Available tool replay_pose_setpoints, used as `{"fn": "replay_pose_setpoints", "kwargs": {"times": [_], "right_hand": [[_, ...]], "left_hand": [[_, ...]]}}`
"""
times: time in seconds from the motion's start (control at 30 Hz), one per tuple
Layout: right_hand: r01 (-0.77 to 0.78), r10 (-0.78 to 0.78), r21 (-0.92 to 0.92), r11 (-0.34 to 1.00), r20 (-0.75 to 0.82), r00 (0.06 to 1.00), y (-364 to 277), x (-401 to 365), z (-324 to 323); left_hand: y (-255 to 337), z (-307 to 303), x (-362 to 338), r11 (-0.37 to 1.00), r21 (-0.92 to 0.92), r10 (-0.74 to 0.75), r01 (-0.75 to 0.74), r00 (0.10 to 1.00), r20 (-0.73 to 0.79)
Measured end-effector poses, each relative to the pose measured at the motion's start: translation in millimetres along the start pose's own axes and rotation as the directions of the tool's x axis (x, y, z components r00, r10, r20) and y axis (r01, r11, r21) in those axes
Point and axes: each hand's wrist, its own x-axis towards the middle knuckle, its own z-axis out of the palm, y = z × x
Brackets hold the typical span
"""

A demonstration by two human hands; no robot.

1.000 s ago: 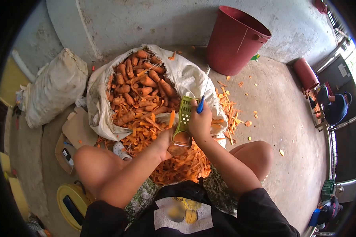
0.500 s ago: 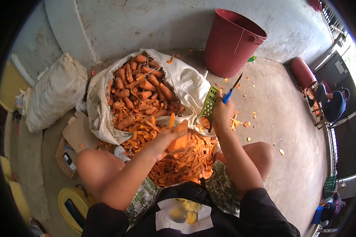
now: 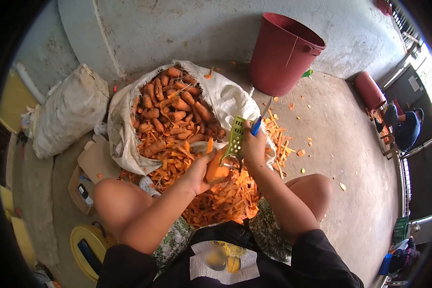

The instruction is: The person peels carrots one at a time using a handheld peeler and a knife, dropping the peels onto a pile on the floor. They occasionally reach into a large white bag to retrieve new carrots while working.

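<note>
Left hand (image 3: 199, 174) gripping a carrot (image 3: 217, 169), right hand (image 3: 255, 147) clutching peeler (image 3: 235, 137) and knife (image 3: 257, 126), far sack (image 3: 231, 98) packed with carrots (image 3: 176, 104), red bucket (image 3: 282, 60) far right

Apart from the carrot (image 3: 216, 168) half a second earlier, the green peeler (image 3: 235, 138) is back at its right edge; the right hand (image 3: 254, 148) and blue-handled knife (image 3: 257, 126) are closer too.
</note>
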Motion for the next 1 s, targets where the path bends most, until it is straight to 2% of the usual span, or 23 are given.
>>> {"fn": "replay_pose_setpoints", "kwargs": {"times": [0.03,0.07,0.13,0.2,0.27,0.3,0.37,0.4,0.47,0.5,0.6,0.67,0.73,0.87,0.93,0.97,1.0], "right_hand": [[-0.019,0.019,0.089,0.996,0.003,1.000,-3.4,-5.7,4.0],[-0.017,0.017,0.090,0.996,0.002,1.000,-3.9,-8.2,5.7],[0.087,-0.088,0.018,0.996,0.063,0.994,-2.2,-13.1,8.3],[0.107,-0.111,0.074,0.992,0.052,0.993,1.4,-16.8,13.7],[0.165,-0.162,-0.122,0.979,0.029,0.986,-2.4,-19.6,12.7],[0.163,-0.161,-0.123,0.979,0.028,0.987,-2.5,-19.4,12.2],[0.228,-0.240,-0.272,0.935,-0.010,0.971,-2.8,-16.9,10.9],[0.227,-0.239,-0.274,0.935,-0.010,0.971,5.4,-7.6,9.8],[0.041,-0.062,-0.154,0.987,-0.139,0.988,29.0,23.8,2.5],[-0.012,-0.021,-0.161,0.987,-0.202,0.979,28.8,33.2,-4.0],[-0.096,0.047,-0.145,0.985,-0.315,0.948,48.6,73.0,-31.0],[-0.127,0.074,-0.127,0.984,-0.357,0.931,52.2,78.6,-34.0],[-0.094,0.119,0.098,0.991,-0.306,0.945,33.0,70.4,-32.8],[-0.076,0.089,0.162,0.984,-0.078,0.993,-7.6,17.3,-5.6],[-0.063,0.059,0.094,0.994,0.046,0.997,-22.5,-11.3,7.3],[0.150,-0.148,-0.031,0.988,0.061,0.987,-5.2,-13.9,11.7],[0.258,-0.248,-0.184,0.948,0.077,0.966,-14.3,-25.6,13.3]], "left_hand": [[0.8,2.8,-1.1,1.000,-0.009,-0.027,0.027,1.000,-0.014],[0.7,1.4,-0.2,1.000,-0.007,-0.026,0.026,1.000,-0.013],[-1.2,-2.7,0.9,0.997,-0.035,-0.069,0.072,0.994,0.088],[-4.6,-1.5,3.4,0.998,-0.028,-0.060,0.062,0.995,0.079],[-7.2,-1.4,5.1,0.998,-0.044,-0.040,0.043,0.997,0.068],[-7.5,-1.9,5.9,0.998,-0.045,-0.042,0.045,0.997,0.068],[-6.9,-3.7,7.1,0.994,0.100,-0.058,0.051,0.996,0.070],[-5.8,-1.6,4.5,0.994,0.099,-0.059,0.052,0.996,0.070],[-2.7,6.0,-3.4,0.957,0.286,-0.050,0.043,0.999,0.017],[-4.9,-1.3,-2.3,0.967,0.256,-0.052,0.011,0.987,0.155],[0.1,12.7,-14.7,0.954,0.299,-0.062,0.026,0.992,0.109],[3.9,13.0,-17.2,0.958,0.285,-0.040,-0.010,0.985,0.168],[7.0,7.8,-14.2,0.971,0.237,-0.026,0.004,0.995,0.094],[5.2,-6.3,3.3,0.992,0.126,-0.018,-0.005,0.983,0.181],[3.0,-0.3,8.6,0.991,0.132,0.025,-0.015,0.997,-0.077],[1.4,0.5,11.8,0.999,0.031,0.039,-0.038,0.998,-0.044],[-0.3,1.0,11.1,0.999,0.029,0.038,-0.037,0.998,-0.045]]}}
